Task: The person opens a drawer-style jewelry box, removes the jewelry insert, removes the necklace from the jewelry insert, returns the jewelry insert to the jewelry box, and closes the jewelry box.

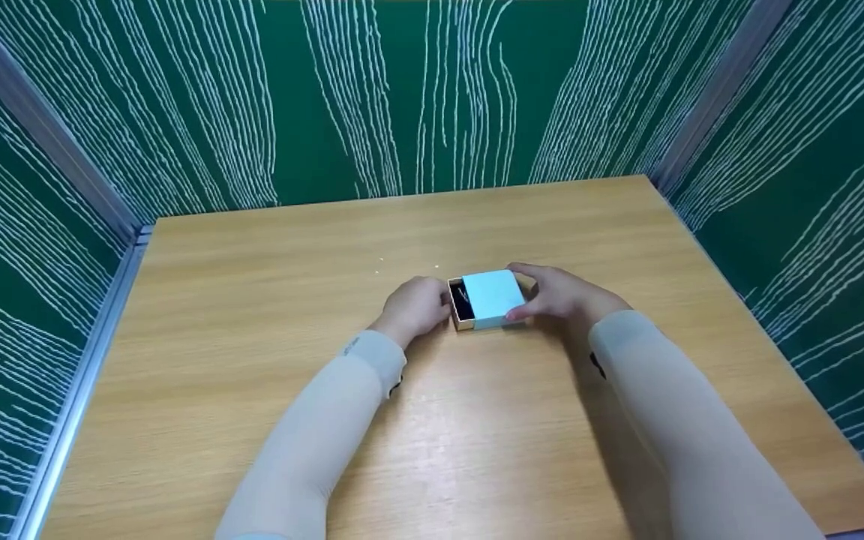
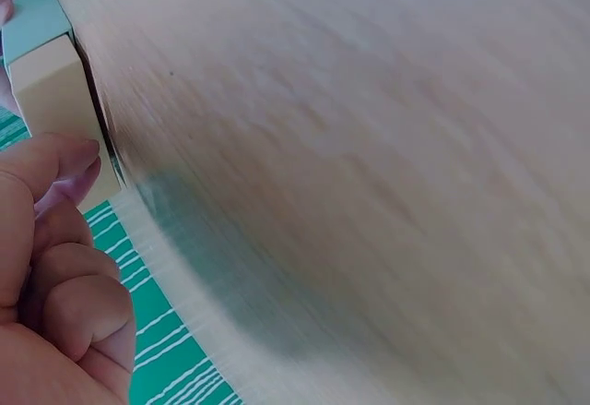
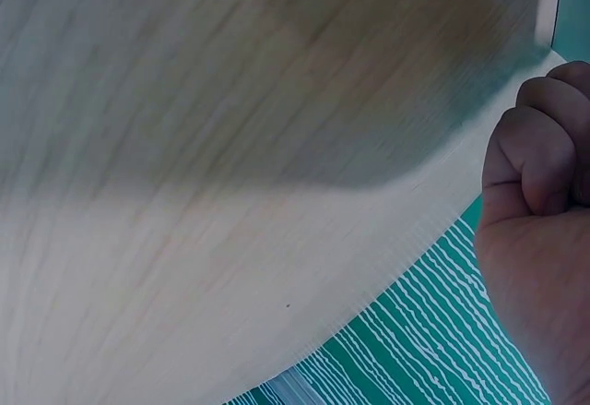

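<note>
Box point(image 1: 490, 301): flat on the worktop point(image 1: 237, 337); tray point(image 1: 466, 325), dark inside, partly out of the light blue sleeve point(image 1: 495, 294).
Left hand point(image 1: 417, 306): thumb and forefinger pinching the tray's outer end.
Right hand point(image 1: 558, 292): gripping the sleeve by its near and far sides.

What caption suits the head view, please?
Left grip at the tray, right grip on the blue cover: a box partly open.

You cannot make out the thin pale thing point(image 1: 464, 294) inside the tray point(image 1: 466, 325), whose right part the blue cover point(image 1: 493, 295) hides, nor the pale specks point(image 1: 436, 266) on the tabletop point(image 1: 267, 300); both are too small. The right wrist picture's edge cuts off your right fingers point(image 3: 539, 151).
</note>
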Demonstrator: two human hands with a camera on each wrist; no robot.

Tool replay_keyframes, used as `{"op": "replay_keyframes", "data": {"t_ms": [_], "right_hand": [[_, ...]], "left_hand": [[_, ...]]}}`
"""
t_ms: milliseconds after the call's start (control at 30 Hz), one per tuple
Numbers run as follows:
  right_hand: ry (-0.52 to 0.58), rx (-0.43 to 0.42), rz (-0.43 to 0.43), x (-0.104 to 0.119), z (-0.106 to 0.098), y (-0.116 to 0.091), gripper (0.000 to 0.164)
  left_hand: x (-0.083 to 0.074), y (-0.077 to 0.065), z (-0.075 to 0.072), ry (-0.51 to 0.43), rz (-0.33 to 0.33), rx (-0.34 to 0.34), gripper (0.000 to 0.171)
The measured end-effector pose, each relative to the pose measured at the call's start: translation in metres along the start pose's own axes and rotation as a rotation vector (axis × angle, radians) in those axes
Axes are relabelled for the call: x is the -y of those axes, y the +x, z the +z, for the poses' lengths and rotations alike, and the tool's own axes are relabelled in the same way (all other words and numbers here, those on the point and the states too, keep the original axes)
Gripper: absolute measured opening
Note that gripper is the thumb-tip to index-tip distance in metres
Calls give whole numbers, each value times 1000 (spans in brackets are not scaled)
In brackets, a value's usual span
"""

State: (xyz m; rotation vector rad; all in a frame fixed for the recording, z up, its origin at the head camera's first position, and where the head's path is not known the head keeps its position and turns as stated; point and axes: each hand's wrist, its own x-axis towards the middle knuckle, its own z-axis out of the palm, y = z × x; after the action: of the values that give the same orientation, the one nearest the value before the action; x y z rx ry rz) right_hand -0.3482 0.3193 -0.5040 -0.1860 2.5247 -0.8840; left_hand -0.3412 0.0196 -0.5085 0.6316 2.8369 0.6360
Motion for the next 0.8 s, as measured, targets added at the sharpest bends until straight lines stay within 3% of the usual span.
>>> {"op": "replay_keyframes", "data": {"t_ms": [367,800], "right_hand": [[-20,13,-36,0,-2,1,124],[-18,16,12,3,-3,-1,126]], "left_hand": [[5,-4,-5,-4,-4,5,23],[10,-8,-4,-25,-12,-12,20]]}}
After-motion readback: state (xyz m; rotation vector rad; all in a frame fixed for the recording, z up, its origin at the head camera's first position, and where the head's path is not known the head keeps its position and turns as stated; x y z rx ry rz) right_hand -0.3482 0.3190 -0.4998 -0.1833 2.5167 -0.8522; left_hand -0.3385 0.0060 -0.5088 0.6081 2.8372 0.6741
